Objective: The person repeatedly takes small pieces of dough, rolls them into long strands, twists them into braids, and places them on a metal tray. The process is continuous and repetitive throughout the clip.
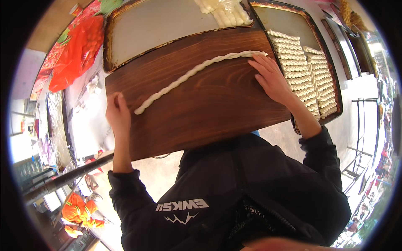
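A long twisted dough rope [191, 72] runs diagonally over the dark wooden board [201, 109]. Its rounded left end lies on the wood a short way right of my left hand [118, 109]. That hand hovers at the board's left edge with fingers curled; nothing shows in it, though the palm side is hidden. At the rope's far right end, my right hand [271, 75] has its fingertips against the dough, fingers stretched out and thumb apart. Just beyond it, a baking tray [289, 18] carries two columns of twisted dough pieces [295, 69].
Behind the board is another worn baking tray [163, 28] with pale dough strips [230, 15] under clear plastic. A red plastic bag [77, 56] sits at the left. A dark metal bar [69, 175] runs below left. Farther off is a person in orange clothing [78, 210].
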`<state>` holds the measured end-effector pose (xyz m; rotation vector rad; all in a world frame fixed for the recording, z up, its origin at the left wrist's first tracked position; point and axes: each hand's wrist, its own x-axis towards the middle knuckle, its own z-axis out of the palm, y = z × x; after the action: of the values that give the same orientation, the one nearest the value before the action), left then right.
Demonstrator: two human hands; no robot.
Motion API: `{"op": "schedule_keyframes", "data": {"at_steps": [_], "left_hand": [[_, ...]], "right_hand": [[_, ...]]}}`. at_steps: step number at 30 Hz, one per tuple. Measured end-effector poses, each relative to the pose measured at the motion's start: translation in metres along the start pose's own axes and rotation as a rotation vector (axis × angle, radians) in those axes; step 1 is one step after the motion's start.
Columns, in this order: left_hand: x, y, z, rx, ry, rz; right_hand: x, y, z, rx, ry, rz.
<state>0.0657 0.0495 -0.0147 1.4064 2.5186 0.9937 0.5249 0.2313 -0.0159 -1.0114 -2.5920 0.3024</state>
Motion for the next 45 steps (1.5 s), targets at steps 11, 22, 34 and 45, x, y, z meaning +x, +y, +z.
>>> {"op": "schedule_keyframes", "data": {"at_steps": [11, 22, 34, 45], "left_hand": [[-0.12, 0.086, 0.019, -0.107, -0.348, 0.608], [0.039, -0.017, 0.013, 0.343, -0.139, 0.389], [-0.133, -0.015, -0.025, 0.355, -0.209, 0.526], [0.039, -0.096, -0.039, 0.34, 0.238, 0.398]], "right_hand": [[0.068, 0.058, 0.025, -0.282, 0.131, -0.15], [-0.019, -0.018, -0.01, -0.155, 0.077, -0.053], [-0.008, 0.007, 0.019, 0.106, -0.004, -0.112], [-0.059, 0.057, -0.036, -0.142, 0.294, 0.315]]}}
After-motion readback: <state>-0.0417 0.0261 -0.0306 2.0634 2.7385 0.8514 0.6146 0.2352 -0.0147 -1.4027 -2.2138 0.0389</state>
